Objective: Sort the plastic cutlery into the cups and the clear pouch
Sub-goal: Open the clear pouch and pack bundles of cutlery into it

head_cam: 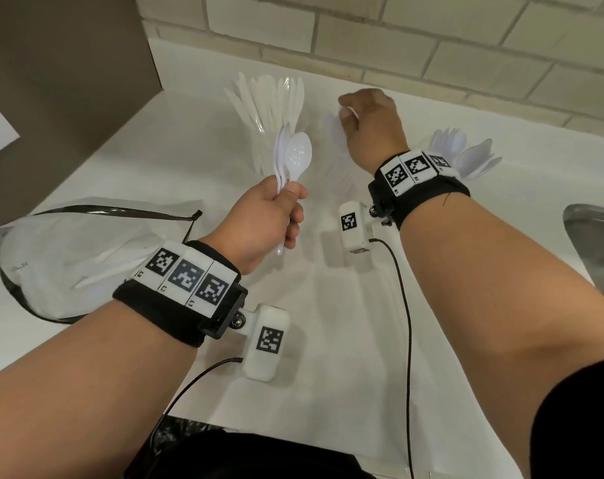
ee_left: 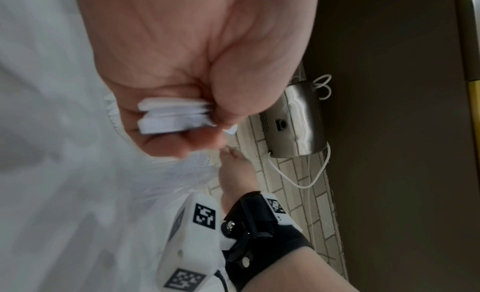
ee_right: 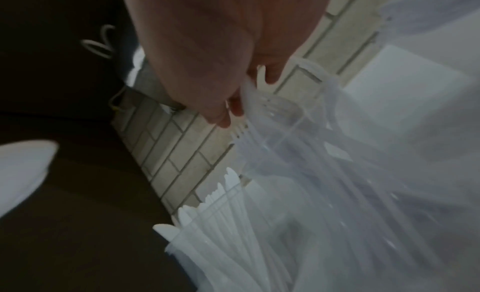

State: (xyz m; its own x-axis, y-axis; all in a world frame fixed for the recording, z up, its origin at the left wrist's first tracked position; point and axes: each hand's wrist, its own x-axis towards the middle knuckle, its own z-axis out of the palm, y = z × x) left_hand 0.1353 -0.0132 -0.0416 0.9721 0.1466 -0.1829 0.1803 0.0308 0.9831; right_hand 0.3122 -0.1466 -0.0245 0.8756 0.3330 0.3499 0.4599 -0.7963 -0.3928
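My left hand (head_cam: 288, 210) grips a bunch of white plastic spoons (head_cam: 295, 152) by their handles, bowls up; the handle ends (ee_left: 174, 116) show in its fist (ee_left: 182, 136). My right hand (head_cam: 350, 119) pinches a white fork (ee_right: 262, 77) just above a clear cup of forks (ee_right: 285, 132), which looks faint in the head view (head_cam: 342, 167). A clear cup of knives (head_cam: 269, 108) stands behind the spoons. A third cup holding spoons (head_cam: 466, 150) is partly hidden behind my right wrist. The clear pouch (head_cam: 68, 257) lies at the left with some cutlery inside.
All of this is on a white counter (head_cam: 345, 323) against a tiled wall (head_cam: 432, 53). A steel sink (head_cam: 594, 243) is at the right edge. A metal dispenser (ee_left: 298, 120) hangs on the wall. A brown panel (head_cam: 62, 57) bounds the left side.
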